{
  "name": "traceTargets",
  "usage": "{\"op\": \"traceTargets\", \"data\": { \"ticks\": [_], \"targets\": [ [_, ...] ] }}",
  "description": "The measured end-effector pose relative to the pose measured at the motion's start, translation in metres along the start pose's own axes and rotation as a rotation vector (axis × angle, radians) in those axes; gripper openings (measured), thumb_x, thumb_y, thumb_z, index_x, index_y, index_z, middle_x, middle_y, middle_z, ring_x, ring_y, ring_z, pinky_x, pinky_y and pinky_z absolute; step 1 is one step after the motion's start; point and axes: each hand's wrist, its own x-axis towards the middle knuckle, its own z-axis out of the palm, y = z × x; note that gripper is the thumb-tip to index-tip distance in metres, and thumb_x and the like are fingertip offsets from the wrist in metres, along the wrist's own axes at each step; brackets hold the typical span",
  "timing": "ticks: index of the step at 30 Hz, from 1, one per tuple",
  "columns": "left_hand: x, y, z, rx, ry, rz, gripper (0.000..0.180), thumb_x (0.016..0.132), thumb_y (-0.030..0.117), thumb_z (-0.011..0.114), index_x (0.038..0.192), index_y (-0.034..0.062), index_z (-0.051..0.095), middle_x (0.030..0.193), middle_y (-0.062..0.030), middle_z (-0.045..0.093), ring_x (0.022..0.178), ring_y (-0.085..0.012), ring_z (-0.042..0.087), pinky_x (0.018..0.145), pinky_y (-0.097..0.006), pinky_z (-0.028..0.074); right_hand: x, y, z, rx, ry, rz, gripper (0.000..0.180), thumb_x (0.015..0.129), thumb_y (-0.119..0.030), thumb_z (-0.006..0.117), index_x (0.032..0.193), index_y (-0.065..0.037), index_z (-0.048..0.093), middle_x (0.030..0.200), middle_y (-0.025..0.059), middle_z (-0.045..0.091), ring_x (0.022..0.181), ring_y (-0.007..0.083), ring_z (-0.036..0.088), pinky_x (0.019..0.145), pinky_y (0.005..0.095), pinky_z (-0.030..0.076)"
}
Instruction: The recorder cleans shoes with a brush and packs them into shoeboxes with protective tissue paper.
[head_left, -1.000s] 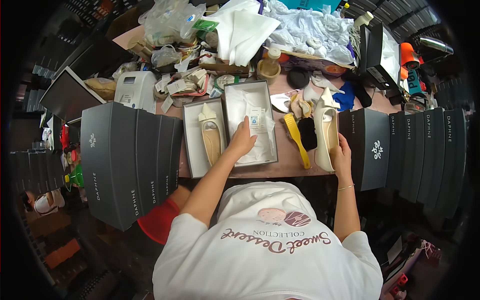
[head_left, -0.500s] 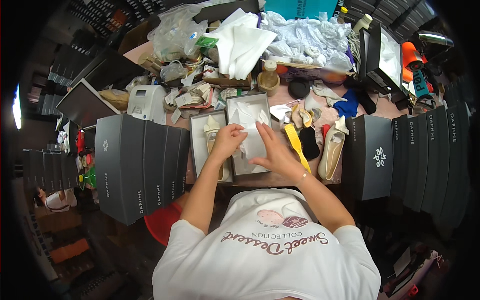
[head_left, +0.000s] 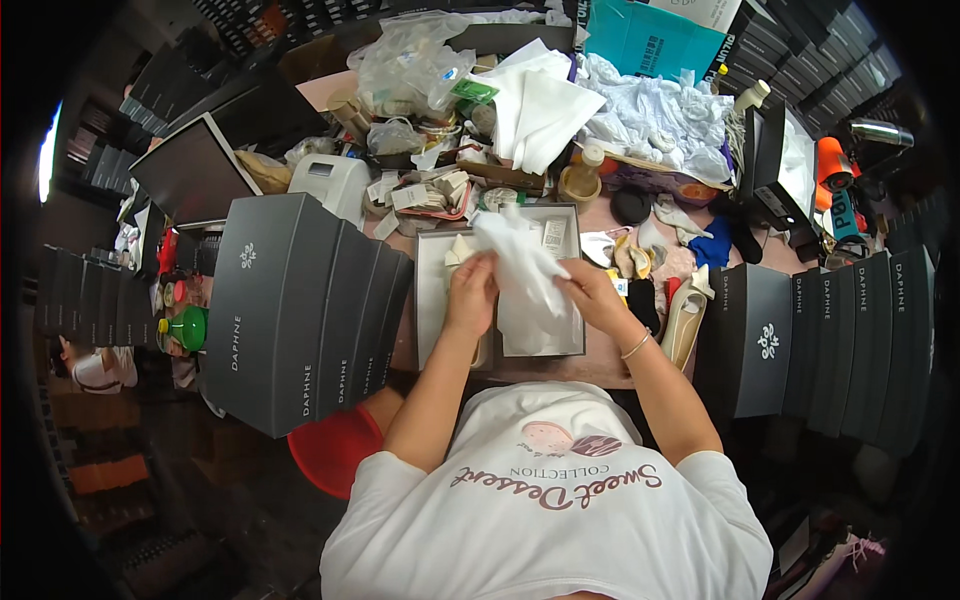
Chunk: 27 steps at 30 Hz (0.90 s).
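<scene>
white tissue sheet [head_left: 522, 262] between two hands, left hand [head_left: 472, 295], right hand [head_left: 593, 296]

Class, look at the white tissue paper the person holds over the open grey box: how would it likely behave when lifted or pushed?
The white tissue paper hangs crumpled between the left hand and right hand, so it is probably floppy and very light. Its folds suggest it creases easily and might tear if tugged. Pushed across the open grey box, it would likely bunch rather than slide.
</scene>
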Motion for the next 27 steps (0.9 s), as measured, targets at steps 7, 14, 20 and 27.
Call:
{"op": "traceTargets", "data": {
  "ticks": [7,14,20,27],
  "targets": [
    [-0.023,0.058,0.059,0.934,-0.026,0.624,0.016,0.077,0.009,0.075,0.083,0.0006,0.062,0.088,-0.0071,0.062,0.077,-0.0165,0.059,0.07,-0.028,0.047,-0.012,-0.046,-0.027,-0.019,0.308,-0.041,0.055,0.084,-0.02,0.068,0.131,-0.002,0.047,0.108,0.0153,0.06,0.095,0.0229,0.059,0.08,0.0282,0.049],
    [-0.059,0.016,0.05,1.003,-0.309,0.492,0.021,0.075,0.008,0.077,0.077,0.0047,0.056,0.088,-0.004,0.058,0.08,-0.0127,0.055,0.071,-0.025,0.044,-0.036,-0.033,0.029,0.466,0.216,0.276,0.016,0.09,-0.017,0.063,0.093,-0.001,0.063,0.09,-0.0019,0.06,0.077,0.0062,0.056,0.072,0.0218,0.047],
    [-0.053,0.001,-0.031,0.315,-0.084,-0.009,0.014,0.087,0.012,0.067,0.081,0.0026,0.058,0.091,-0.0025,0.062,0.08,-0.0105,0.058,0.07,-0.023,0.046,-0.071,-0.022,0.016,1.143,0.407,0.254,0.019,0.097,-0.024,0.051,0.09,-0.006,0.052,0.083,-0.0003,0.055,0.077,0.0094,0.059,0.071,0.0297,0.053],
    [-0.049,0.063,0.044,0.01,-0.02,-0.126,0.031,0.091,0.009,0.058,0.12,0.0,0.054,0.1,-0.0063,0.063,0.089,-0.0137,0.061,0.084,-0.027,0.049,-0.047,-0.029,-0.014,0.968,0.007,0.018,0.054,0.091,-0.023,0.06,0.135,-0.004,0.035,0.134,0.0131,0.044,0.124,0.0252,0.045,0.102,0.0372,0.038]
  ]
}}
